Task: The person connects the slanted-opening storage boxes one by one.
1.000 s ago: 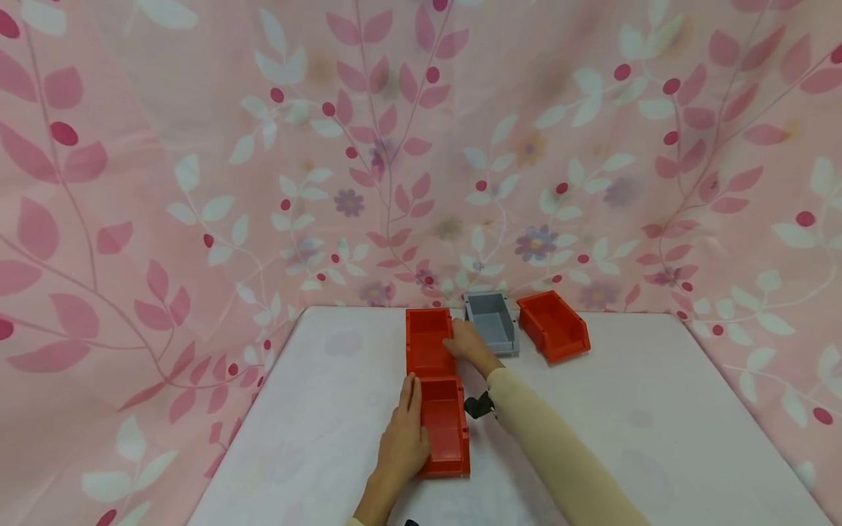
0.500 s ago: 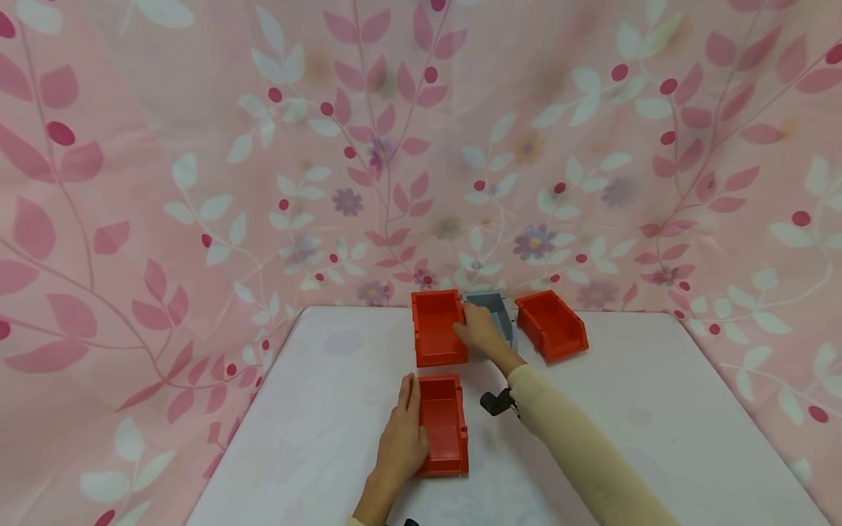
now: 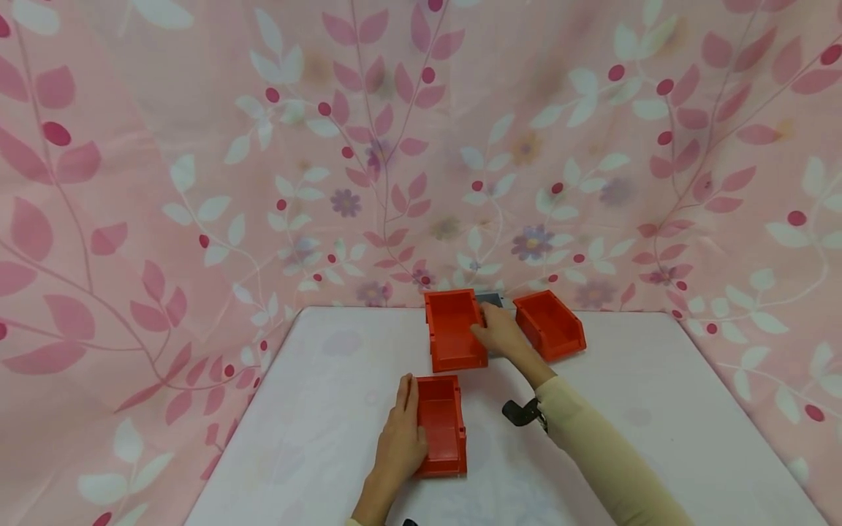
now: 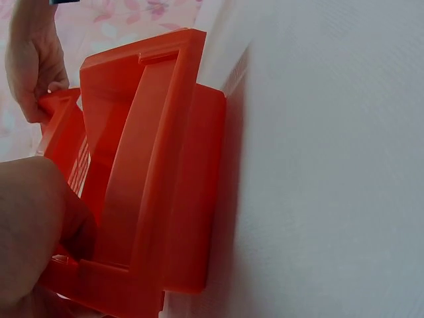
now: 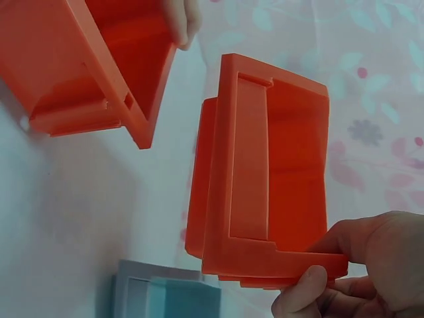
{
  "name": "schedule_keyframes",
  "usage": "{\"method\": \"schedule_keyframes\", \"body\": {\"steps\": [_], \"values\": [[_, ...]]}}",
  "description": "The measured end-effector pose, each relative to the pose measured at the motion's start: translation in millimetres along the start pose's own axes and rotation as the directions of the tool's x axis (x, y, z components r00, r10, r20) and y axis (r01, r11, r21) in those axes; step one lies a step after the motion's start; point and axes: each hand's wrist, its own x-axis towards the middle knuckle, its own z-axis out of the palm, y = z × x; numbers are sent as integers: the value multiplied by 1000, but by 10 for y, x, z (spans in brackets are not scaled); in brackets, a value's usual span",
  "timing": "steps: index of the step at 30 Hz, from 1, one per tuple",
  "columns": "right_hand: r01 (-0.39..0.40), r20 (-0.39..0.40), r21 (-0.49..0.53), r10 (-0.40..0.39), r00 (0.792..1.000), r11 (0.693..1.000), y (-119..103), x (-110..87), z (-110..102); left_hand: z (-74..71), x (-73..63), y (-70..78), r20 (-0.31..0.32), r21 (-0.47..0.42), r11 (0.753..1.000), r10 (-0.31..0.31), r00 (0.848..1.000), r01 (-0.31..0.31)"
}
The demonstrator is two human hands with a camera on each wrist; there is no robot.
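Two red bins are held, one to each hand: the near red bin (image 3: 442, 436) sits at the front middle of the worktop (image 3: 316, 416), and the far red bin (image 3: 455, 332) is behind it, apart from it and apparently raised. The left hand (image 3: 400, 442) has its grip clamped on the near bin's left wall, thumb inside, other fingers along the outside. The right hand (image 3: 503, 331) has its grip closed on the far bin's right rim, pinched between thumb and fingers. Behind that hand and bin, a grey bin (image 3: 490, 299) is mostly hidden. To its right, a third red bin (image 3: 551, 325) stands angled near the back edge. A black wrist device (image 3: 521, 413) shows by the pale right sleeve (image 3: 605, 453). Pink floral cloth (image 3: 421, 146) hangs behind everything.
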Motion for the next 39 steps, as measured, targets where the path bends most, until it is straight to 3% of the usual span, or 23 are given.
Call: {"method": "schedule_keyframes", "body": {"steps": [7, 18, 39], "values": [[51, -24, 6, -50, 998, 999, -67, -174, -159, -32, 16, 0, -8, -16, 1000, -3, 1000, 2], [42, -33, 28, -41, 999, 999, 79, -502, -297, -47, -5, 11, 12, -36, 999, -20, 1000, 20], [-42, -4, 39, 42, 999, 998, 296, -1136, -294, -51, -17, 38, 20, -51, 998, -20, 1000, 21]]}}
